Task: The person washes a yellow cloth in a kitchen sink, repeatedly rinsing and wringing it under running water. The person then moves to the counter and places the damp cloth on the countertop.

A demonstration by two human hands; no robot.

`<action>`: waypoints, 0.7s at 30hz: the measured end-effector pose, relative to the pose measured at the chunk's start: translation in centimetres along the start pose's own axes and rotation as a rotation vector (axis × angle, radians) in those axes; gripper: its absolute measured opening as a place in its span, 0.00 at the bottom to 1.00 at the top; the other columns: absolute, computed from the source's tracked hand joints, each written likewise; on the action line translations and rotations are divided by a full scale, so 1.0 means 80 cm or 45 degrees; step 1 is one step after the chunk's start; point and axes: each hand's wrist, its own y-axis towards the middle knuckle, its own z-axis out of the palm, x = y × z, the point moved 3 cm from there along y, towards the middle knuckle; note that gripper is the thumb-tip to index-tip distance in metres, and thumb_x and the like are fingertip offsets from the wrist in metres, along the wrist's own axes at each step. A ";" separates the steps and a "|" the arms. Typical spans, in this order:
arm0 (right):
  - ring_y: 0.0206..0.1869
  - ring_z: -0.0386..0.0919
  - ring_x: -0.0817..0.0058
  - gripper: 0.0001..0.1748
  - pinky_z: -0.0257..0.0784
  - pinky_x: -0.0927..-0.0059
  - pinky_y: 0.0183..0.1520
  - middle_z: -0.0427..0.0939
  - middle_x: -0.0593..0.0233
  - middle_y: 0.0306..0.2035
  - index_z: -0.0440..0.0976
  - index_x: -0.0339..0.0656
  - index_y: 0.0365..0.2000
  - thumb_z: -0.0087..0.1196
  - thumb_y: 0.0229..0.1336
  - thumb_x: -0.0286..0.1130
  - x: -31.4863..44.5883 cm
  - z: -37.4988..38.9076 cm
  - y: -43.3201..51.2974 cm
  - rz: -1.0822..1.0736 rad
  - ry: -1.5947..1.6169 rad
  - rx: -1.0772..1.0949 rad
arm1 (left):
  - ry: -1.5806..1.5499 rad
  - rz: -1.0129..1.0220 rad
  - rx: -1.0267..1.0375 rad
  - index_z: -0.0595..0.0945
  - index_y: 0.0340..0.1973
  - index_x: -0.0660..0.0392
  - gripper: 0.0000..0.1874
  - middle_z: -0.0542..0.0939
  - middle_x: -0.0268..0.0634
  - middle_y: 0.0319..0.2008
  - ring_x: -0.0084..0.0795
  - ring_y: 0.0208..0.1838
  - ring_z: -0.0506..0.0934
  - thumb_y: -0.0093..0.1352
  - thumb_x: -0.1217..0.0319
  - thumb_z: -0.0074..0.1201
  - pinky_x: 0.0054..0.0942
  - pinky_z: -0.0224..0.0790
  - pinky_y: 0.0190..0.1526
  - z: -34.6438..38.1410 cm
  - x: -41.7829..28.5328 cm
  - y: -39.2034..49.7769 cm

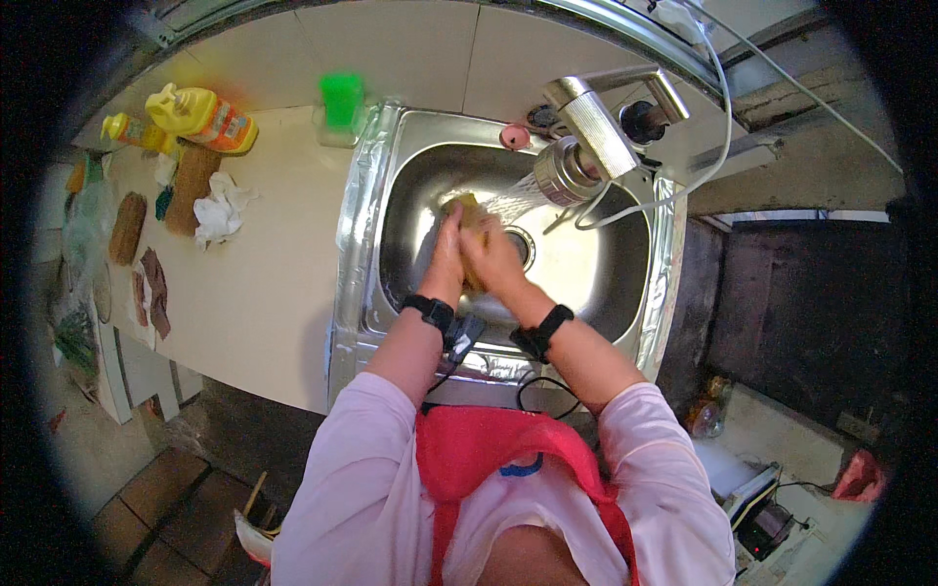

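Note:
A yellowish, soft-edged object (475, 275), blurred and mostly covered by fingers, is pressed between my two hands over the steel sink basin (586, 278). My left hand (445, 253) lies along its left side with the fingers pointing away from me. From the right, my right hand (492, 253) closes over it, blurred by motion. Water (516, 199) sprays from the faucet head (566, 176) towards the hands. The drain (522, 247) is partly hidden behind my right hand. Black bands with small devices are strapped on both wrists.
Yellow bottles (201, 121) stand at the counter's back left, near brown elongated objects (192, 190) and crumpled white tissue (220, 209). A green block (342, 101) sits in a clear holder behind the sink's left corner. A white hose (722, 124) loops at the right.

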 end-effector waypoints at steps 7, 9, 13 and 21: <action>0.33 0.74 0.48 0.20 0.70 0.53 0.33 0.75 0.46 0.34 0.66 0.39 0.42 0.32 0.61 0.43 0.019 -0.029 0.027 -0.042 -0.452 0.048 | 0.149 0.194 -0.419 0.70 0.48 0.57 0.16 0.74 0.40 0.43 0.37 0.44 0.72 0.69 0.65 0.34 0.38 0.68 0.44 -0.006 0.013 0.009; 0.32 0.74 0.47 0.21 0.71 0.55 0.33 0.74 0.44 0.35 0.65 0.39 0.44 0.33 0.61 0.43 0.013 -0.016 0.026 -0.161 -0.529 0.151 | 0.348 0.280 -0.391 0.70 0.49 0.57 0.17 0.74 0.41 0.44 0.38 0.46 0.72 0.69 0.64 0.33 0.39 0.68 0.45 0.000 0.007 0.009; 0.37 0.74 0.46 0.25 0.68 0.53 0.39 0.76 0.45 0.32 0.72 0.41 0.40 0.36 0.57 0.50 -0.005 0.009 0.013 -0.212 -0.365 0.044 | 0.289 0.103 -0.417 0.72 0.46 0.58 0.18 0.76 0.39 0.38 0.36 0.39 0.74 0.69 0.59 0.39 0.37 0.68 0.41 0.002 0.000 0.013; 0.44 0.74 0.56 0.33 0.69 0.58 0.45 0.72 0.44 0.44 0.65 0.34 0.47 0.29 0.61 0.54 -0.070 0.008 0.044 0.148 0.456 0.207 | 0.099 0.165 -0.156 0.76 0.39 0.60 0.16 0.78 0.41 0.35 0.37 0.34 0.77 0.67 0.60 0.44 0.35 0.70 0.40 0.015 -0.007 0.001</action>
